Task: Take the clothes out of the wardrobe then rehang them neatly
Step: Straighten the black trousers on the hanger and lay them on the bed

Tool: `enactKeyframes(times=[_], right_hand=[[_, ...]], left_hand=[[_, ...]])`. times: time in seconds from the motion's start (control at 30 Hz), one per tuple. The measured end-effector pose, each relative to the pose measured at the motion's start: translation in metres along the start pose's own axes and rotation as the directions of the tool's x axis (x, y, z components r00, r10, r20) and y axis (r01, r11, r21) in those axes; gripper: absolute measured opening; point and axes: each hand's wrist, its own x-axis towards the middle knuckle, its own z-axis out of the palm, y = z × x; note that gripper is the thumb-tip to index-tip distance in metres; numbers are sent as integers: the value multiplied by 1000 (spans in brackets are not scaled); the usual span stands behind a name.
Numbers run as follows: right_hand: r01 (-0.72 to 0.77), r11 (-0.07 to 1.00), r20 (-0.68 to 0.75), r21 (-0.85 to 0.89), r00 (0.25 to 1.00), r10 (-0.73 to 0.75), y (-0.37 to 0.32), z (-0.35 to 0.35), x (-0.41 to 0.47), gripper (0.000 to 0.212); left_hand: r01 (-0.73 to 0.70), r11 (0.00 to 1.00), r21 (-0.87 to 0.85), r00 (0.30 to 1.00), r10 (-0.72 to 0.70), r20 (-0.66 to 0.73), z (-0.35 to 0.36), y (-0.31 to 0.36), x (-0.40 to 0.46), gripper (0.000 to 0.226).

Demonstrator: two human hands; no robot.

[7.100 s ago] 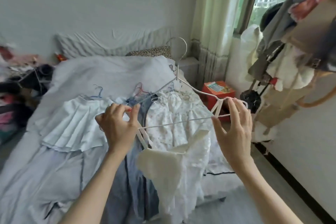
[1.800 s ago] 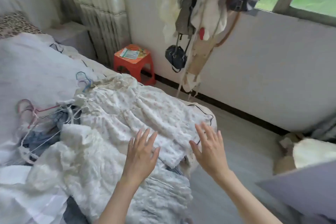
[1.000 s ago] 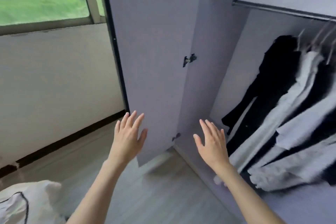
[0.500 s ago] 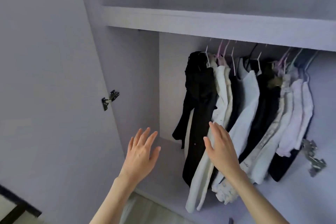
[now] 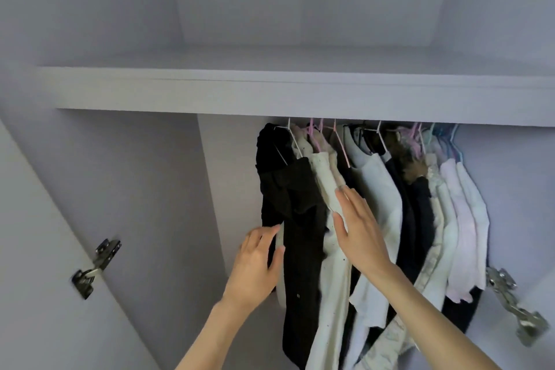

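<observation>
Inside the open wardrobe point(image 5: 126, 177), several garments hang on thin hangers point(image 5: 324, 141) under a shelf. A black garment point(image 5: 297, 213) hangs leftmost, a cream one point(image 5: 327, 189) beside it, then white, dark and pale pink pieces point(image 5: 462, 219) further right. My left hand point(image 5: 255, 264) touches the left edge of the black garment, fingers loosely bent. My right hand point(image 5: 357, 231) lies flat against the cream garment with straight fingers, between it and a white top point(image 5: 381, 207). The rail itself is hidden behind the shelf.
A grey shelf point(image 5: 270, 90) runs across above the clothes. The left part of the hanging space holds no clothes. Metal door hinges show at the left point(image 5: 96, 264) and at the right point(image 5: 513, 300).
I turned from the bed to the wardrobe and moved closer. Both hands have risen and reached the clothes: the left onto the black garment, the right onto the cream one.
</observation>
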Motion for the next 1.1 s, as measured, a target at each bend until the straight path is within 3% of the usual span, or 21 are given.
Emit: enactKeyframes(times=[0.13,0.3,0.4,0.5,0.6,0.73,0.93,1.1], right_hand=[[-51,998,88,45,995,47,13,12,30,51],[8,996,104,92,994,-18,28,34,23,54],[57,998,27,10,998,-57,39,40,24,50],[84,996,48,-4,995,-83,48,40,31,53],[88,995,19,41,996,-89,54,41,37,58],[55,991,-12,125,998,-53,56,42,42,56],[50,984,-19,171,999,-48,56,44,41,55],[61,980,-34,189,998,-56,57,47,41,53]], left_hand=[[21,997,-70,998,-26,-65,10,7,38,44],[44,984,-175,988,-68,-136,20,24,100,50],[134,968,-210,972,-171,-164,30,30,141,55],[260,961,-89,952,-271,-145,43,28,173,59],[369,929,-20,918,-368,-146,51,32,191,50],[437,894,-96,880,-448,-160,61,40,205,36],[390,913,-120,837,-405,-369,67,25,194,24],[240,953,-185,852,-298,-429,45,11,183,20]])
